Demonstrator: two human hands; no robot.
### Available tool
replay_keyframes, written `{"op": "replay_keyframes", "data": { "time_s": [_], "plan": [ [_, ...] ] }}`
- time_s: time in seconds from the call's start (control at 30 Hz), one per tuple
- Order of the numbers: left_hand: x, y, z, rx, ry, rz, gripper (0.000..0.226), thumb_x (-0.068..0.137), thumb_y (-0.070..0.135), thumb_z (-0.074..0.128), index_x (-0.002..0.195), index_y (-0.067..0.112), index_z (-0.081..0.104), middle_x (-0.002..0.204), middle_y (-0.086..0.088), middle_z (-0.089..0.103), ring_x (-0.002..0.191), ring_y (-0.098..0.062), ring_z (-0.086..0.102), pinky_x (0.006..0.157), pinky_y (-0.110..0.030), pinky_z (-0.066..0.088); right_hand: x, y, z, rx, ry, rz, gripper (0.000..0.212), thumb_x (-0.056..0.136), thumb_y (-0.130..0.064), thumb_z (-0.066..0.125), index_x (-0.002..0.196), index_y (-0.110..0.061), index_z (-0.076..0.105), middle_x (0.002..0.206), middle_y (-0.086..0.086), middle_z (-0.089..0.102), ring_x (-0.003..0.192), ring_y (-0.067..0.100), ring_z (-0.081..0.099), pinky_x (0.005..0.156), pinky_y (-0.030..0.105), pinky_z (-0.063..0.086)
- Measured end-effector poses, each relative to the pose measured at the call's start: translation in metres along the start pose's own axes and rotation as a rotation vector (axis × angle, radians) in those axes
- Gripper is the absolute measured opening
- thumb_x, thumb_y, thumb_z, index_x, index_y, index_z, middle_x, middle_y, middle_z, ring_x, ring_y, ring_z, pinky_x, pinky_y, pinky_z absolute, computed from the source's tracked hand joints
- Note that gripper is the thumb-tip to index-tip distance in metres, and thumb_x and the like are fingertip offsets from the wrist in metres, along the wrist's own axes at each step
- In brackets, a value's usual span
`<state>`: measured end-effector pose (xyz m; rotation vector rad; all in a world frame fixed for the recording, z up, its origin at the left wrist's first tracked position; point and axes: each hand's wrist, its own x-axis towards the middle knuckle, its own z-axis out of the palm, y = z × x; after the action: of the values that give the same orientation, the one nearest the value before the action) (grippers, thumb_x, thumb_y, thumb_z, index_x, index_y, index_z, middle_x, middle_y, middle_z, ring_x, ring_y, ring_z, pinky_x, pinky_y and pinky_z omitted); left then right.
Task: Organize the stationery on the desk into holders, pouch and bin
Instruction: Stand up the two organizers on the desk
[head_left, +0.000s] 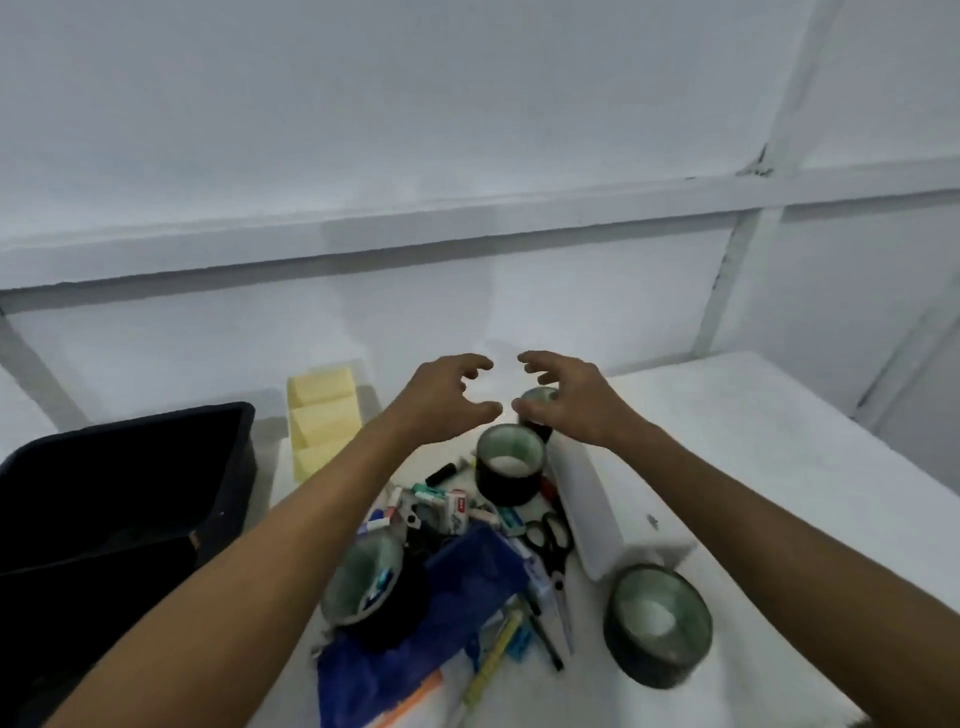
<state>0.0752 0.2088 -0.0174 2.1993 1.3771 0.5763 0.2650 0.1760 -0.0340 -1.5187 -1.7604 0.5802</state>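
Reaching over the pile, left hand (447, 395) and right hand (563, 397) hover apart, each grip wide with fingers loosely curved, holding nothing. Stationery heap (467, 525) lies mid-worktop (779, 467): pens, erasers, scissors (550, 540), blue pouch (415, 639).

- Tape rolls (511, 462) look stiff, fairly light; best pinched across the rim.
- Pouch soft, floppy.
- Dark bin (130, 499) sits left; yellow holder (322, 421) behind.
- White tray (587, 514) crowds the rolls.
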Motion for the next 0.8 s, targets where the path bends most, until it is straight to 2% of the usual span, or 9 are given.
{"op": "replay_keyframes", "data": {
  "time_s": [0.1, 0.13, 0.23, 0.37, 0.43, 0.53, 0.63, 0.73, 0.8],
  "plan": [
    [0.004, 0.032, 0.028, 0.026, -0.176, 0.181, 0.059, 0.074, 0.029, 0.074, 0.13, 0.022, 0.057, 0.126, 0.004, 0.059, 0.1, -0.011, 0.053, 0.082, -0.018, 0.038, -0.036, 0.031, -0.044, -0.107, -0.067, 0.113, 0.063, 0.074, -0.031, 0.077, 0.131, -0.026, 0.051, 0.131, -0.004, 0.055, 0.112, 0.014, 0.054, 0.091, 0.027, 0.046],
    [0.004, 0.038, 0.037, 0.048, -0.225, 0.218, 0.061, 0.071, 0.026, 0.07, 0.13, 0.02, 0.057, 0.126, 0.004, 0.057, 0.106, -0.012, 0.053, 0.086, -0.019, 0.038, -0.049, 0.043, -0.054, -0.145, -0.096, 0.159, 0.065, 0.073, -0.034, 0.077, 0.132, -0.028, 0.05, 0.134, -0.006, 0.053, 0.115, 0.014, 0.052, 0.093, 0.028, 0.046],
    [0.009, 0.043, 0.065, 0.186, -0.337, 0.267, 0.071, 0.073, 0.019, 0.071, 0.14, 0.025, 0.046, 0.147, 0.002, 0.042, 0.133, -0.016, 0.04, 0.106, -0.023, 0.031, -0.086, 0.071, -0.072, -0.126, -0.15, 0.307, 0.077, 0.071, -0.043, 0.078, 0.138, -0.033, 0.04, 0.142, -0.008, 0.044, 0.124, 0.014, 0.045, 0.097, 0.028, 0.042],
    [0.008, 0.045, 0.089, 0.353, -0.503, 0.324, 0.087, 0.076, 0.035, 0.075, 0.148, 0.035, 0.027, 0.153, 0.002, 0.025, 0.141, -0.016, 0.027, 0.11, -0.029, 0.03, -0.116, 0.086, -0.074, 0.042, -0.269, 0.501, 0.098, 0.066, -0.048, 0.08, 0.146, -0.031, 0.025, 0.145, -0.008, 0.037, 0.126, 0.016, 0.045, 0.101, 0.03, 0.041],
    [0.002, 0.051, 0.096, 0.527, -0.51, 0.416, 0.089, 0.078, 0.036, 0.073, 0.15, 0.034, 0.022, 0.153, -0.004, 0.022, 0.14, -0.022, 0.026, 0.108, -0.033, 0.03, -0.125, 0.087, -0.071, 0.138, -0.344, 0.527, 0.104, 0.064, -0.043, 0.083, 0.147, -0.03, 0.021, 0.144, -0.01, 0.039, 0.121, 0.015, 0.05, 0.102, 0.032, 0.044],
    [-0.003, 0.054, 0.104, 0.691, -0.442, 0.519, 0.083, 0.084, 0.035, 0.07, 0.151, 0.032, 0.022, 0.152, -0.011, 0.022, 0.139, -0.03, 0.024, 0.109, -0.041, 0.032, -0.13, 0.088, -0.066, 0.235, -0.38, 0.475, 0.09, 0.064, -0.025, 0.087, 0.138, -0.03, 0.036, 0.134, -0.011, 0.05, 0.112, 0.009, 0.056, 0.095, 0.031, 0.051],
    [0.001, 0.052, 0.11, 0.649, -0.41, 0.505, 0.075, 0.088, 0.031, 0.067, 0.15, 0.033, 0.025, 0.152, -0.008, 0.026, 0.136, -0.029, 0.027, 0.105, -0.042, 0.038, -0.128, 0.092, -0.062, 0.238, -0.314, 0.445, 0.094, 0.063, -0.021, 0.086, 0.143, -0.024, 0.036, 0.134, -0.003, 0.053, 0.113, 0.015, 0.056, 0.095, 0.036, 0.051],
    [0.006, 0.05, 0.11, 0.519, -0.388, 0.496, 0.071, 0.088, 0.025, 0.067, 0.149, 0.031, 0.03, 0.151, -0.008, 0.031, 0.134, -0.027, 0.034, 0.106, -0.039, 0.036, -0.125, 0.085, -0.069, 0.265, -0.257, 0.415, 0.083, 0.073, -0.017, 0.08, 0.143, -0.023, 0.035, 0.129, -0.004, 0.057, 0.11, 0.008, 0.058, 0.084, 0.022, 0.052],
    [0.01, 0.048, 0.105, 0.364, -0.371, 0.485, 0.07, 0.088, 0.022, 0.068, 0.149, 0.026, 0.033, 0.146, -0.005, 0.038, 0.13, -0.023, 0.04, 0.103, -0.032, 0.036, -0.122, 0.078, -0.079, 0.334, -0.193, 0.368, 0.066, 0.079, -0.015, 0.074, 0.138, -0.021, 0.044, 0.119, -0.008, 0.064, 0.101, 0.004, 0.064, 0.074, 0.016, 0.052]
  ]
}}
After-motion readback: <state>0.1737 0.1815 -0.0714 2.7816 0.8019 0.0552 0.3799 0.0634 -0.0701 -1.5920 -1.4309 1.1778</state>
